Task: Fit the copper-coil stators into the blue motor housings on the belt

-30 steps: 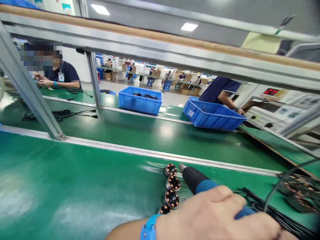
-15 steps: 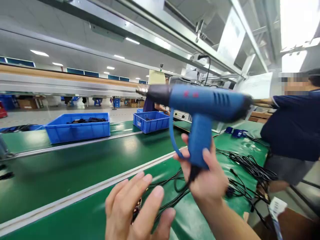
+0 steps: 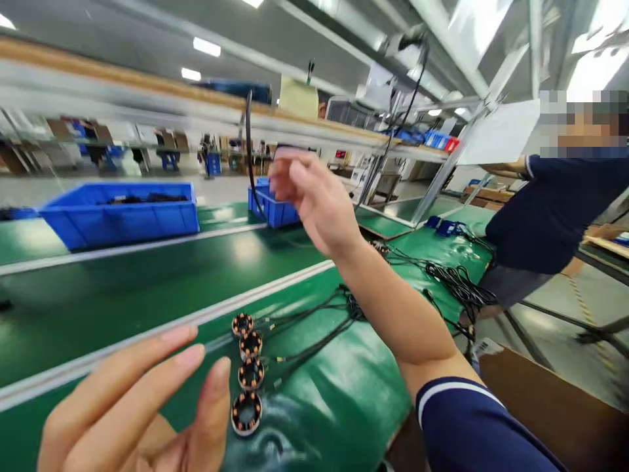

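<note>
My left hand (image 3: 142, 406) is low at the left, palm up, fingers stretched and apart, holding nothing. Just right of its thumb, several round copper-wound stator rings (image 3: 251, 373) lie in a row on the green belt (image 3: 344, 393), their thin black leads (image 3: 314, 321) trailing right. My right hand (image 3: 314, 196) is raised above the belt, blurred by motion, its fingertips beside a hanging black cable (image 3: 248, 144). Whether it grips the cable is unclear.
Two blue bins (image 3: 118, 213) (image 3: 272, 208) stand on the far conveyor. A co-worker in a dark shirt (image 3: 555, 210) is at the right, with a bundle of black wires (image 3: 457, 282) on the belt nearby. A brown cardboard box (image 3: 540, 400) sits at lower right.
The blue heat gun my right hand held half a second ago is out of view. The right hand has moved up and left towards the cable. My left hand dropped lower and left.
</note>
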`<state>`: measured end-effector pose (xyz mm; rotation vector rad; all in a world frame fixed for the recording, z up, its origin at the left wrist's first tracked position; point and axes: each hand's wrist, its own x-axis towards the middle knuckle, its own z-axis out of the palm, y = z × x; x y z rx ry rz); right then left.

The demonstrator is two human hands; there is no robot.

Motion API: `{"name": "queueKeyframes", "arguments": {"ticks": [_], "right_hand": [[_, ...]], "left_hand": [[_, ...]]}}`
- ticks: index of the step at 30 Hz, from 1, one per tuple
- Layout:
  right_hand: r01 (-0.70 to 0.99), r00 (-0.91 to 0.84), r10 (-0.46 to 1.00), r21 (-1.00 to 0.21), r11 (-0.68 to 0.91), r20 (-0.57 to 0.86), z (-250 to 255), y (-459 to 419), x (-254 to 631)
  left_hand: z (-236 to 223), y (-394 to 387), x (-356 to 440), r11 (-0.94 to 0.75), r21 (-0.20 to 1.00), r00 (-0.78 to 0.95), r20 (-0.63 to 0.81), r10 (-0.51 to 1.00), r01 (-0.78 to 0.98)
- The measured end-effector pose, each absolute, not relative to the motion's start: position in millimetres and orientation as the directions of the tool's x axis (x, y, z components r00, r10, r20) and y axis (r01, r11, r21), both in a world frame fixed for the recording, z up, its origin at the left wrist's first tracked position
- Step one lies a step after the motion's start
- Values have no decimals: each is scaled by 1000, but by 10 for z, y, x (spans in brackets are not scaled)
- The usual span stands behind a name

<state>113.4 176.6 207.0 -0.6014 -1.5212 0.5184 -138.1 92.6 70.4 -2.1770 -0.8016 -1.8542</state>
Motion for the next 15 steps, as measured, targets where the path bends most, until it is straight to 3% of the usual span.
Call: {"name": "queueKeyframes", "arguments": {"ticks": [2, 4, 7, 11, 13, 15], "right_hand": [[113, -320, 769, -783, 611, 554, 1358, 1387, 1174], [253, -458, 839, -862, 439, 294, 721, 1096, 1229], [403, -476, 869, -845, 352, 136, 25, 898, 1267], [459, -528, 847, -816, 351, 68, -387, 865, 1209], [417, -571, 819, -878, 235, -52, -464, 856, 1185], [312, -588, 788, -950, 12, -183, -524, 845, 1180]], "left_hand": [[695, 873, -1366, -851, 199, 212, 917, 336, 486], [566, 858, -1314, -874, 134, 405, 846, 347, 467], [139, 835, -1267, -883, 87, 614, 688, 388, 461], [-406, 752, -1331, -844, 75, 681, 555, 478, 532], [-516, 718, -1370, -845, 81, 692, 536, 483, 528], [-534, 705, -1391, -855, 101, 703, 525, 480, 508]]}}
